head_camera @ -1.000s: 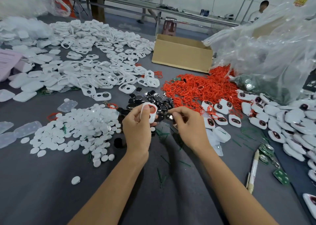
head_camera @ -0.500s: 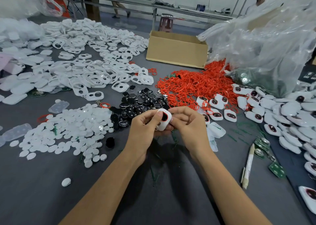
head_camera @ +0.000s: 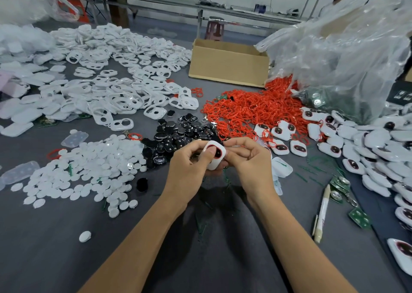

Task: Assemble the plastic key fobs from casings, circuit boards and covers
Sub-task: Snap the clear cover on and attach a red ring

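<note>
**A:** Head view. What's in the hands?

**B:** One white key fob casing [head_camera: 215, 159], held up off the grey table [head_camera: 55, 259] in front of the person. The left hand [head_camera: 189, 165] is wrapped round it, thumb on its face by the dark red-rimmed window. The right hand [head_camera: 249, 165] pinches the other edge.

**A:** Why both?

**B:** I'd say left steadies and right presses a part in. Which part I can't tell, since the fingers hide it.

**A:** Surroundings?

**B:** The black inserts [head_camera: 178, 132] are just beyond the hands, with the white oval covers [head_camera: 89, 165] to the left and the open casings [head_camera: 111, 92] behind those. The red rings [head_camera: 252, 108] are back right and the finished fobs [head_camera: 367, 150] right. The circuit boards [head_camera: 360, 218] and a pen [head_camera: 322, 212] are near the right edge. A cardboard box [head_camera: 229, 63] and a plastic bag [head_camera: 345, 58] sit at the back.

**A:** Obstructions?

**B:** Nothing lies between the hands and the heaps. The black heap is close enough to knock.
</note>
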`<state>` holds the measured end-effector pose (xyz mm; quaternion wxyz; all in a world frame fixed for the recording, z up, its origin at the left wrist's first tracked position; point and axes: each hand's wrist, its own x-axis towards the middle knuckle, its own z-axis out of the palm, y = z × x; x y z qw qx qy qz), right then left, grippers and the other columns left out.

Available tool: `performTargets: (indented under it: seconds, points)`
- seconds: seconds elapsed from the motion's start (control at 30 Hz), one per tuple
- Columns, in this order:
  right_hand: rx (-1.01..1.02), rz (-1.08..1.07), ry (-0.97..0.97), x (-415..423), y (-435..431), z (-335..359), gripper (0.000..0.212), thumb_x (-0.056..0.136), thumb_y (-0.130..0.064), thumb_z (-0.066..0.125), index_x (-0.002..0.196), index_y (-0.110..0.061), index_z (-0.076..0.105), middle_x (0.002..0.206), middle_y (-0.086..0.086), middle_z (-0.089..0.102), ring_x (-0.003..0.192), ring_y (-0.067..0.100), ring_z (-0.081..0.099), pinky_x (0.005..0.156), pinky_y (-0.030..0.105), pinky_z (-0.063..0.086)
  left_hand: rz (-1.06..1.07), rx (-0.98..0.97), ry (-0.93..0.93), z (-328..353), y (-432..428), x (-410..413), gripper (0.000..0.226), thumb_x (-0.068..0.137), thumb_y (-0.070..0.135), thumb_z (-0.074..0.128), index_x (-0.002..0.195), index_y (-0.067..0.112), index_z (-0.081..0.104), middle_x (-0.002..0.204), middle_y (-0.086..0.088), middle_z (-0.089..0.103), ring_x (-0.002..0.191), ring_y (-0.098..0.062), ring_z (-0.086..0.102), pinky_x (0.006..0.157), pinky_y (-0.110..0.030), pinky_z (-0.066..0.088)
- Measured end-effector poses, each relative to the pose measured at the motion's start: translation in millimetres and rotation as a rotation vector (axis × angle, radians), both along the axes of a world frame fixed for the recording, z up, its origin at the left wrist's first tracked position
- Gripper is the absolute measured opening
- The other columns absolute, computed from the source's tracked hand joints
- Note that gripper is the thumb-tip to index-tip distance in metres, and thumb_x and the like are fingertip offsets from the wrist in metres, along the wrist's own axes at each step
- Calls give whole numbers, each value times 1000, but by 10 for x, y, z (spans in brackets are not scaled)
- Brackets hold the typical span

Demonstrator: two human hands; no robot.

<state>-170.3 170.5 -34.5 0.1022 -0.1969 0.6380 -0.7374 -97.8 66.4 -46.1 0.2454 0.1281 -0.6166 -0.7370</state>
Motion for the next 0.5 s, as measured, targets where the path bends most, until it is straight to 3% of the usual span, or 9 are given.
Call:
performTargets:
  seconds: [0.17, 0.27, 0.4, 0.5]
  points:
    - [-19, 63, -31, 4, 1, -39, 19, 90, 10, 53, 90, -5, 66, 76, 10, 73, 65, 17, 69, 61, 22, 54, 88, 5, -40, -39, -24, -10, 11, 94, 12, 59, 95, 9, 70, 89, -15, 73, 83, -33, 72, 67, -41, 61]
    - [11, 93, -39, 20, -7, -65, 11, 85, 1, 64, 95, -3, 67, 83, 13, 72, 75, 19, 68, 73, 29, 56, 164, -30, -85, -67, -43, -24, 11, 93, 16, 62, 90, 16, 72, 86, -9, 73, 88, -33, 69, 78, -50, 58]
    - [74, 88, 12, 31, -21, -62, 20, 76, 4, 73, 95, -3, 67, 82, 5, 70, 72, 11, 64, 71, 20, 53, 134, 11, -111, -59, -29, -23, 11, 92, 16, 63, 92, 12, 73, 92, -13, 70, 90, -31, 68, 71, -43, 61]
    - [30, 74, -62, 15, -4, -56, 19, 78, 6, 69, 93, -6, 67, 79, 7, 70, 71, 15, 65, 69, 24, 53, 49, 144, -117, -14, -40, -9, 8, 90, 9, 65, 90, 6, 72, 82, -13, 69, 76, -21, 68, 61, -34, 60]
